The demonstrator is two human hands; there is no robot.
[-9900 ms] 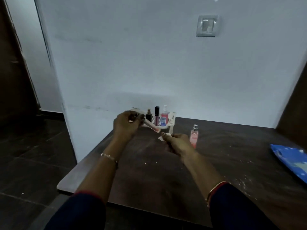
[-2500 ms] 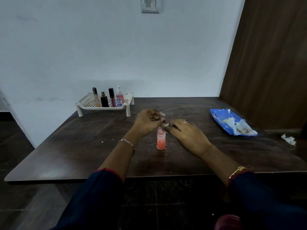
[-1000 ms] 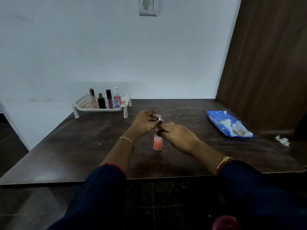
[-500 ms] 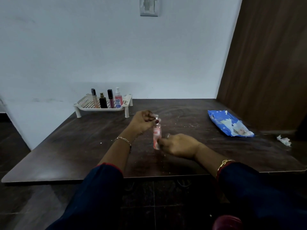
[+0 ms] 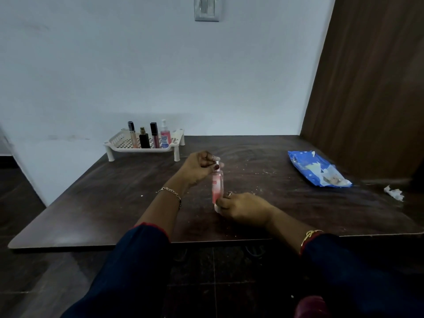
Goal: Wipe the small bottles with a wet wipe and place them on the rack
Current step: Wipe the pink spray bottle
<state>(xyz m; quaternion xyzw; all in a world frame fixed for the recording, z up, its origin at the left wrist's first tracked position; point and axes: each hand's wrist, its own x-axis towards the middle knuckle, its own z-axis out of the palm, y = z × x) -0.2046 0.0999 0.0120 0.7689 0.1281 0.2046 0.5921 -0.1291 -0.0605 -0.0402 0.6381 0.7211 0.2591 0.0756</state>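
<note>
A small pink bottle (image 5: 216, 187) with a silver cap is held upright over the middle of the dark table. My left hand (image 5: 199, 165) pinches its cap from the left. My right hand (image 5: 243, 208) is curled at the bottle's base and grips a white wet wipe (image 5: 217, 208), of which only a small edge shows. The white perforated rack (image 5: 125, 146) stands at the table's back left and carries several small bottles (image 5: 152, 137) upright.
A blue wet wipe pack (image 5: 316, 167) lies open at the right of the table (image 5: 114, 198). A crumpled used wipe (image 5: 394, 193) lies near the right edge. A brown wooden panel (image 5: 371, 83) stands at the right, with a white wall behind.
The pink bottle has come up off the table in my left hand. My right hand slid with the wipe from the bottle's top down to its base.
</note>
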